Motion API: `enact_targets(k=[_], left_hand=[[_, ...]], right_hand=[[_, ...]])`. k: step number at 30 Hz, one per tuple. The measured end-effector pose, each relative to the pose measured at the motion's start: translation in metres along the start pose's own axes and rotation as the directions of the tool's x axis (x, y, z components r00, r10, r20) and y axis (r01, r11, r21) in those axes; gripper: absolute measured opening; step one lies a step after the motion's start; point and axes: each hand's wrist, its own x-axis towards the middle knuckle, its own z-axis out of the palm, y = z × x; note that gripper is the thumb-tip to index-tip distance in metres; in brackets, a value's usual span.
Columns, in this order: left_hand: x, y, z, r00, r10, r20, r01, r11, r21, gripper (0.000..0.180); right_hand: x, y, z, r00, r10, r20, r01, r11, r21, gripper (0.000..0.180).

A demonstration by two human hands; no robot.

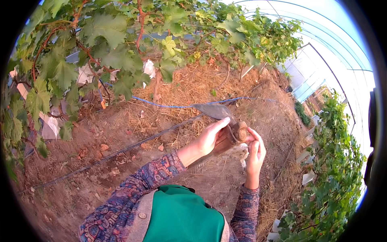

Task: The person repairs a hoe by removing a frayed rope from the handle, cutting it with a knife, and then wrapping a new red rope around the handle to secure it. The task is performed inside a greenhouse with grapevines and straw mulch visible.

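In front of my body I hold a hoe with a dull grey metal blade (213,110) that points up and left. The rounded brown end of its wooden handle (240,131) sticks out at the right of the metal head. My left hand (211,137) is closed around the head, its thumb lying along the top and the other fingers underneath. On the other side, my right hand (254,151) has its fingers bent against the handle end. Part of the hoe below my left hand is hidden by the wrist.
Leafy grapevines (96,44) hang across the far left, with white paper bags (149,68) among them. More vines (330,169) stand at the right. A black hose (133,146) and a blue cord (169,106) cross the straw-strewn soil. A covered hoop frame (316,60) rises beyond.
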Motion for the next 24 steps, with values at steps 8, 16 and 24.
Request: enact_targets(k=[8,16,24], left_hand=[[0.008,0.014,-0.012,0.999,-0.010,0.037,0.007,0.997,0.079,0.043],[-0.013,0.023,0.000,0.948,0.277,-0.154,-0.097,0.715,0.692,0.053],[-0.049,0.007,0.013,0.646,0.686,0.333,-0.230,-0.241,0.943,0.044]], right_hand=[[-0.047,0.044,0.063,0.993,0.097,0.066,-0.104,0.990,0.100,0.082],[-0.042,0.023,0.113,0.989,0.135,0.061,-0.133,0.990,-0.035,0.039],[-0.041,0.032,0.154,0.991,-0.056,-0.120,0.033,0.983,-0.183,0.029]])
